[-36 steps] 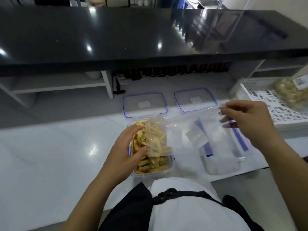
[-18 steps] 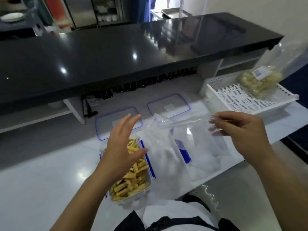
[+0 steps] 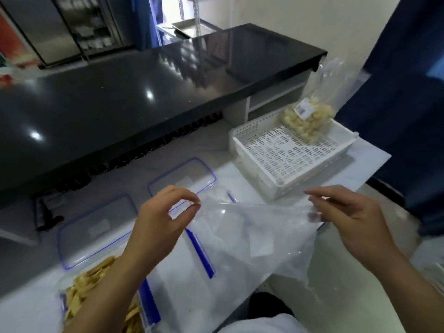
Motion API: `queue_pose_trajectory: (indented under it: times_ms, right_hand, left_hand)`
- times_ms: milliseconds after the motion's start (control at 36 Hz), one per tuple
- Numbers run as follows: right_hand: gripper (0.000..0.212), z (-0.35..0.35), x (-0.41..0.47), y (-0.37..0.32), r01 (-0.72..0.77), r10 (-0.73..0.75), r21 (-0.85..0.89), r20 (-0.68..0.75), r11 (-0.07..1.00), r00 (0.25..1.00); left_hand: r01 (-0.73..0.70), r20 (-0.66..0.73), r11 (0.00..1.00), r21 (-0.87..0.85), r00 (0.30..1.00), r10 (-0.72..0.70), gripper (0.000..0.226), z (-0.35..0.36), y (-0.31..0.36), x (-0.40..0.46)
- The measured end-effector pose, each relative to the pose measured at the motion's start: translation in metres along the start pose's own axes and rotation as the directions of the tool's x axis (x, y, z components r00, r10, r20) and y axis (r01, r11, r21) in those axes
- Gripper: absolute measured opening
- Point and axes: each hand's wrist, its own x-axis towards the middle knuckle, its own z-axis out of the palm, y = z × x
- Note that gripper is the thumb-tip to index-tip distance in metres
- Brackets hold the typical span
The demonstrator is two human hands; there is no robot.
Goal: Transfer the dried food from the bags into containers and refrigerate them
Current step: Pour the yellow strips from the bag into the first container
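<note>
An empty clear plastic bag hangs stretched between both hands above the counter edge. My left hand pinches its left top corner with thumb and forefinger. My right hand pinches the right top corner. A clear container full of yellow dried strips sits at the lower left, partly hidden by my left forearm. A second clear container with blue clips lies under the bag. A full bag of pale dried pieces leans in the white basket at the right.
Two clear lids with blue rims lie flat behind the containers. A black raised counter overhangs the back of the white worktop. A dark blue curtain hangs at the right.
My left hand left the strip container and took hold of the emptied bag's left corner. The view swung right, so the container now sits at the lower left.
</note>
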Motion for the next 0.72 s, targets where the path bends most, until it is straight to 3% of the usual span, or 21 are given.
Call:
queue_pose_trajectory:
  times_ms: [56,111,167,222,306,417,528,639,722]
  right_hand:
    - [0.027,-0.006,0.012,-0.004,-0.015,0.017,-0.022,0.093,1.000,0.995]
    - [0.053,-0.012,0.024,-0.001,-0.029,0.055,-0.118,0.222,0.993,0.973]
    - [0.060,-0.014,0.034,0.009,0.001,0.085,-0.265,0.315,0.964,0.945]
    - [0.039,-0.013,0.046,0.029,0.050,0.044,-0.354,0.253,0.934,0.966]
    - [0.017,-0.020,0.073,0.057,0.104,-0.095,-0.516,0.045,0.850,0.994]
    - [0.017,-0.041,0.112,0.067,0.094,-0.112,-0.447,-0.014,0.890,0.994]
    - [0.028,-0.058,0.146,0.059,0.201,-0.221,-0.368,-0.012,0.908,0.975]
    - [0.025,-0.074,0.189,0.056,0.379,-0.446,-0.448,-0.050,0.810,0.894]
    - [0.024,-0.076,0.215,0.068,0.398,-0.465,-0.498,-0.013,0.770,0.885]
  left_hand:
    - [-0.030,-0.033,1.000,-0.010,0.999,0.030,0.013,0.005,0.013,0.023]
    - [-0.047,-0.045,0.999,-0.016,0.998,0.046,0.011,0.011,0.028,0.049]
    - [-0.069,-0.050,0.997,-0.030,0.996,0.067,0.014,0.019,0.041,0.074]
    - [-0.095,-0.038,0.995,-0.024,0.995,0.094,0.015,0.030,0.052,0.098]
    - [-0.111,-0.014,0.994,-0.008,0.994,0.111,0.014,0.050,0.062,0.132]
    - [-0.117,0.000,0.993,-0.011,0.993,0.117,0.017,0.075,0.078,0.175]
    - [-0.161,-0.080,0.987,0.006,0.984,0.161,0.014,0.095,0.093,0.218]
    - [-0.171,-0.172,0.985,0.023,0.970,0.173,0.015,0.108,0.098,0.255]
    - [-0.165,-0.185,0.974,0.156,0.964,0.193,0.014,0.124,0.083,0.272]
